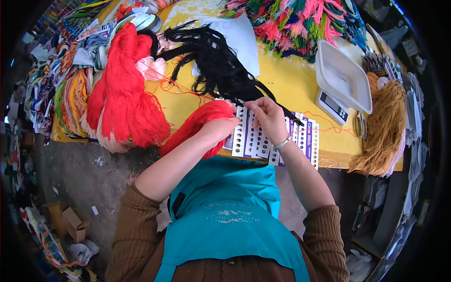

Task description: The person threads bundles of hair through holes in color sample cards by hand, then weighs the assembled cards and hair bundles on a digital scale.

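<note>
A skein of red embroidery thread (199,123) hangs over the table's front edge, and my left hand (221,128) is closed around its right end. Beside it my right hand (268,118) pinches at the top of a white card with a row of punched holes (238,134); what lies between the fingertips is too small to make out. More purple-and-white punched cards (307,141) overlap under and right of that hand. Black thread (221,66) lies just beyond both hands. Loose red strands run across the table and over the cards.
On the yellow table (291,80), a large red thread bundle (124,89) and multicoloured skeins (75,94) lie left. Bright mixed thread (300,23) is piled behind. At right are a digital scale (332,107) with a white tray (345,77), scissors (361,125) and brown thread (383,127).
</note>
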The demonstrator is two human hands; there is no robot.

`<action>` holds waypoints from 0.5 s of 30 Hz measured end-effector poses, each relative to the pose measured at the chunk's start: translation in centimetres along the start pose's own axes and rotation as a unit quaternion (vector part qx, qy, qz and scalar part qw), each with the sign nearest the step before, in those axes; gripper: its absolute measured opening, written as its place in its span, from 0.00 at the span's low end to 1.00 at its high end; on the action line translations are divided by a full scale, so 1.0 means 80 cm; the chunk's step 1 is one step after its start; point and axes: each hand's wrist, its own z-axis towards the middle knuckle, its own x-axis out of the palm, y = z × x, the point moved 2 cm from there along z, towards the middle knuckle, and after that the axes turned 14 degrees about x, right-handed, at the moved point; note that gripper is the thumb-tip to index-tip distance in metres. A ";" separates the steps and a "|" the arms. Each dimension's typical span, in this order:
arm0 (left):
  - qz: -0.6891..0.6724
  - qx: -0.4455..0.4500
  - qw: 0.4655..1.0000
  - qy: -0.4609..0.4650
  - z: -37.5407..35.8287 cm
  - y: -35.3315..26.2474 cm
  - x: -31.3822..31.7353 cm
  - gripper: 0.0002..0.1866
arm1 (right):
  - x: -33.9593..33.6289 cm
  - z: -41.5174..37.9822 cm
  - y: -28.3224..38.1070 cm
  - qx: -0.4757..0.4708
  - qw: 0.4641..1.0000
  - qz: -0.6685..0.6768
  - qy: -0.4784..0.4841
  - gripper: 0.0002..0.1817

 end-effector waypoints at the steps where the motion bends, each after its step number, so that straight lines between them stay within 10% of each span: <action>1: 0.000 -0.001 1.000 0.000 -0.004 -0.008 -0.001 0.13 | -0.001 -0.002 0.000 0.001 1.000 0.000 0.000 0.07; 15: -0.002 -0.019 0.999 0.036 -0.011 -0.042 -0.016 0.12 | 0.015 0.005 -0.009 -0.063 0.975 -0.189 -0.098 0.08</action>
